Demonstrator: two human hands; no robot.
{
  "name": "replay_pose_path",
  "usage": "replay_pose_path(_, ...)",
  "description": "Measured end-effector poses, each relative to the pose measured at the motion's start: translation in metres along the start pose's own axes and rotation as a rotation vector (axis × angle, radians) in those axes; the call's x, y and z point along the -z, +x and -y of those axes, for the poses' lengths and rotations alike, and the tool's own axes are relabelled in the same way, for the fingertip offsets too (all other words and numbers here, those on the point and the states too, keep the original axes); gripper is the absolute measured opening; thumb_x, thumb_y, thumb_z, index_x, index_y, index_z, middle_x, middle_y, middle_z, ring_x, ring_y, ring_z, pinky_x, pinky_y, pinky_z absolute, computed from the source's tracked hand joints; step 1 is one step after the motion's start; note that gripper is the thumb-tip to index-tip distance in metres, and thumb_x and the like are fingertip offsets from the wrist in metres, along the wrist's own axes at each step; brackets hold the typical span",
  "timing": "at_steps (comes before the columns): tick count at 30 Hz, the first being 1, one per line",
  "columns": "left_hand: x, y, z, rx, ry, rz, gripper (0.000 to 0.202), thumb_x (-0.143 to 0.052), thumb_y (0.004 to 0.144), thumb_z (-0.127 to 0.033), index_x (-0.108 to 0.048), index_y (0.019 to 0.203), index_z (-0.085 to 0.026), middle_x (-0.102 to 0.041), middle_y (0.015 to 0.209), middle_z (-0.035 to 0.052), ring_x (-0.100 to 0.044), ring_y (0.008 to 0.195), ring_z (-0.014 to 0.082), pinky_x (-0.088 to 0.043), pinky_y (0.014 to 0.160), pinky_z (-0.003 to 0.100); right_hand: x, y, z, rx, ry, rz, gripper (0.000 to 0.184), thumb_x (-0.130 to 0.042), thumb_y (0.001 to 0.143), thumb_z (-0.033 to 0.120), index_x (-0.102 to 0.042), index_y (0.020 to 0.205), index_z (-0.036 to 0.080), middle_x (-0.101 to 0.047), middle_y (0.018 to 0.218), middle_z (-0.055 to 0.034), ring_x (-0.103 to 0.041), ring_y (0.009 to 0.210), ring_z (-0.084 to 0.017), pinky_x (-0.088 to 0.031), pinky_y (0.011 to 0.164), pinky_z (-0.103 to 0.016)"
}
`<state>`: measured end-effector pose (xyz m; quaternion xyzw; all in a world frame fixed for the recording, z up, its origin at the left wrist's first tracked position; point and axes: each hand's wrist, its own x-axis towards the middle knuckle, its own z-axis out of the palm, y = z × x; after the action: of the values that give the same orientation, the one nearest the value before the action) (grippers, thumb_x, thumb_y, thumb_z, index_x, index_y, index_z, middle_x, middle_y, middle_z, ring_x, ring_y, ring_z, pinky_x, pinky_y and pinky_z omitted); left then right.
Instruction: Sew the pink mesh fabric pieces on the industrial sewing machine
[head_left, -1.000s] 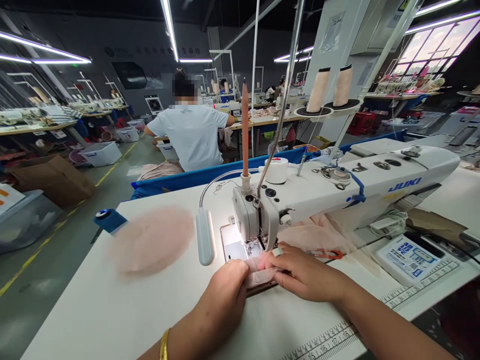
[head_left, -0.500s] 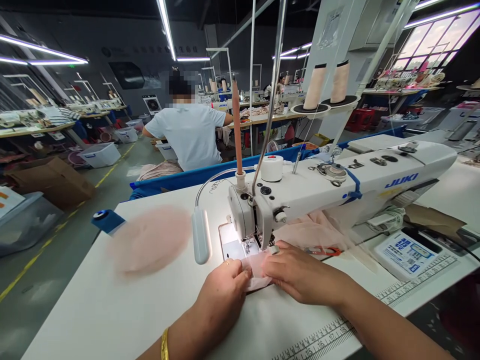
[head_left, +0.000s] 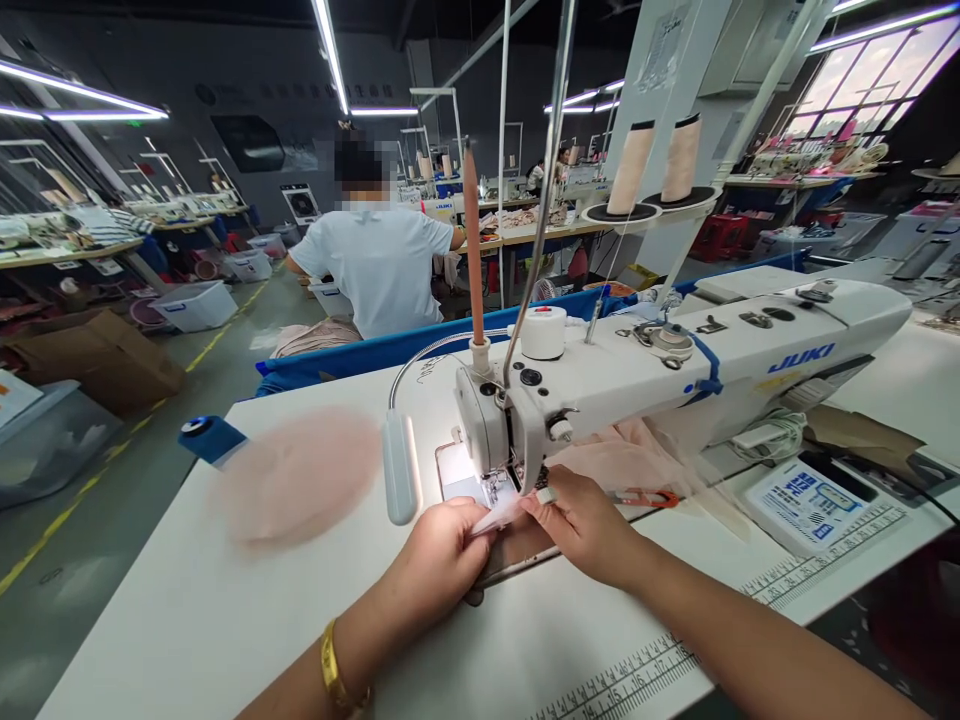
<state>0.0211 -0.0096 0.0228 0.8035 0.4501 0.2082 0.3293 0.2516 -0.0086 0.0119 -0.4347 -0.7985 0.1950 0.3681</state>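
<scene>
Between my two hands a strip of sheer pale pink fabric (head_left: 501, 514) is stretched just in front of the needle area of a white sewing machine (head_left: 600, 370). My left hand (head_left: 444, 545) pinches the fabric's left end, thumb against fingers. At the right end my right hand (head_left: 581, 525) grips it, close beside the presser foot. Beneath the fabric the machine's bed plate (head_left: 525, 553) shows. More sheer pink fabric (head_left: 630, 455) lies under the machine arm. A round, sheer pink piece (head_left: 300, 480) rests flat on the table to the left.
A grey lamp (head_left: 399, 470) on a bent neck stands left of the needle. Orange-handled snips (head_left: 652, 498) lie right of my hands, near a white box (head_left: 806, 505). A ruler strip (head_left: 622, 685) runs along the front edge. A co-worker (head_left: 375, 260) sits ahead, facing away.
Both hands have lifted and turned the fabric strip, which now shows as a narrow fold instead of lying flatter. More of the bed plate is uncovered below it.
</scene>
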Motion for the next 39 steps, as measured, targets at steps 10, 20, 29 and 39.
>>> replay_pose_path(10, -0.001, 0.001, -0.007, 0.079, -0.123, -0.028, 0.03, -0.061, 0.083, -0.024, -0.046, 0.057, -0.02, -0.049, 0.069, -0.0029, -0.052, 0.062, 0.0119, -0.041, 0.053, 0.022, -0.002, -0.004, 0.003, 0.034, 0.058, -0.027, 0.033, -0.043, 0.109, 0.041, -0.063, 0.091, 0.022, -0.07, 0.082, -0.0044, -0.064, 0.075, -0.021, -0.052, 0.07, -0.033)
replay_pose_path(20, -0.01, -0.019, -0.007, -0.232, 0.215, -0.153, 0.026, -0.058, 0.086, -0.014, -0.057, 0.06, -0.019, -0.056, 0.074, 0.0018, -0.053, 0.071, 0.0166, -0.04, 0.063, 0.029, 0.015, -0.004, 0.01, 0.298, -0.094, 0.28, 0.043, -0.036, 0.114, 0.037, -0.059, 0.081, 0.022, -0.068, 0.076, -0.0022, -0.059, 0.073, -0.019, -0.045, 0.08, -0.035)
replay_pose_path(29, -0.018, -0.033, -0.003, -0.529, 0.374, -0.216, 0.028, -0.05, 0.089, -0.001, -0.07, 0.09, -0.021, -0.079, 0.089, 0.0015, -0.068, 0.076, 0.0179, -0.048, 0.076, 0.037, 0.024, -0.007, 0.015, 0.33, -0.206, 0.447, 0.026, -0.048, 0.109, 0.028, -0.065, 0.09, 0.022, -0.07, 0.081, -0.0012, -0.057, 0.072, -0.02, -0.04, 0.08, -0.035)
replay_pose_path(39, -0.02, -0.023, 0.001, -0.524, 0.44, -0.305, 0.03, -0.044, 0.092, 0.0, -0.063, 0.08, -0.02, -0.076, 0.082, -0.0004, -0.064, 0.065, 0.0145, -0.045, 0.075, 0.035, 0.014, -0.006, 0.003, 0.352, -0.284, 0.355, 0.035, -0.041, 0.109, 0.029, -0.058, 0.08, 0.021, -0.062, 0.072, -0.0003, -0.043, 0.065, -0.019, -0.038, 0.081, -0.034)
